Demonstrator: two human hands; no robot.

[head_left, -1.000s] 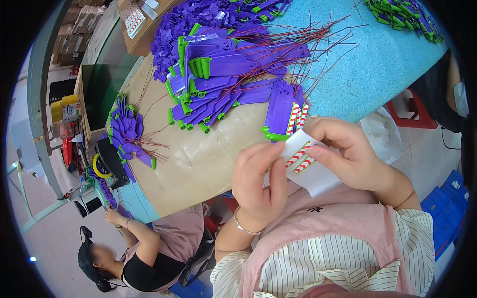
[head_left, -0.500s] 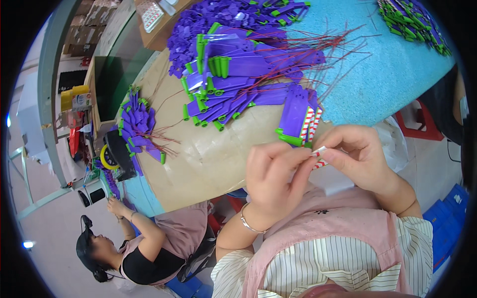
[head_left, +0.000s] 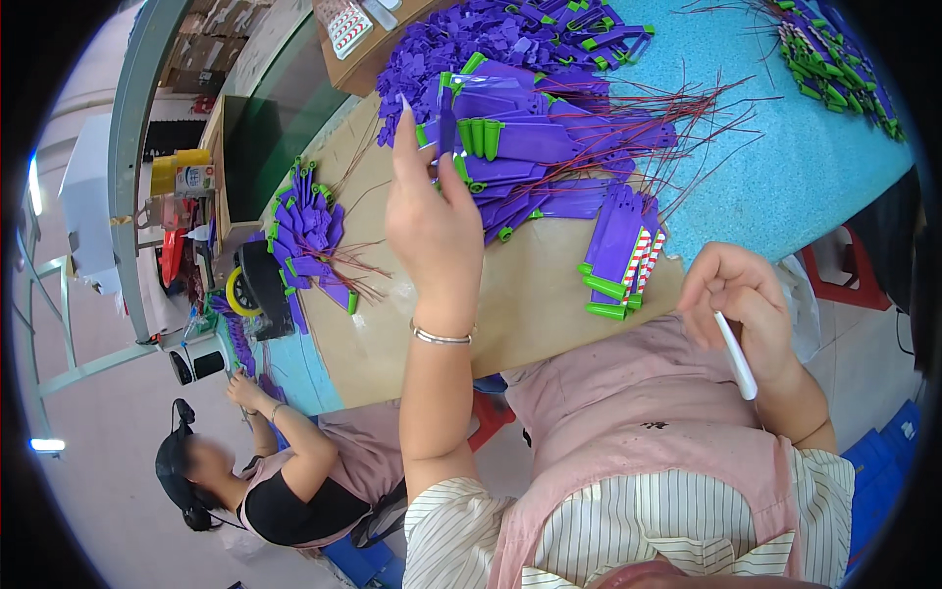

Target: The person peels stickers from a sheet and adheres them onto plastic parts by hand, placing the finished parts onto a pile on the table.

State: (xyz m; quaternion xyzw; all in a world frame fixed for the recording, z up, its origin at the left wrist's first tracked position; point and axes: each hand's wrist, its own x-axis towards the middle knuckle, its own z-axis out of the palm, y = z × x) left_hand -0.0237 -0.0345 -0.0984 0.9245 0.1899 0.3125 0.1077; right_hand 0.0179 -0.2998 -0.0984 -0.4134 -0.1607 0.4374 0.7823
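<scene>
On the left of the table (head_left: 392, 344), a co-worker (head_left: 294, 491) has hands at its near end, with a small bunch (head_left: 309, 231) of purple and green pieces lying farther in. Right of that, your left hand (head_left: 432, 231) is out over the left edge of the heap (head_left: 535, 145). The step in hand looks to be picking a piece. Your index finger is stretched up and your thumb stands apart from it, a dark purple strip upright between them; you may be pinching it, but I cannot tell. The next move seems to call for a sure grip on one piece, then a lift that keeps its wire from snagging.

The heap lies across the far middle: flat purple blades overlapping like shingles, with rounded bright green ends mostly toward the left and near side. Thin red wires (head_left: 677, 118) spray out to the right, crossing one another. Nearer and farther right, a short stack (head_left: 613, 245) of the same blades lies with green ends toward you, red-and-white striped strips (head_left: 643, 260) along its right side.

Just right of that stack, your right hand (head_left: 741, 299) is off the table, fingers curled around a white paper (head_left: 736, 355), rolled or seen edge-on; its face is hidden. At the far right lies another pile (head_left: 829, 64) of purple and green pieces.
</scene>
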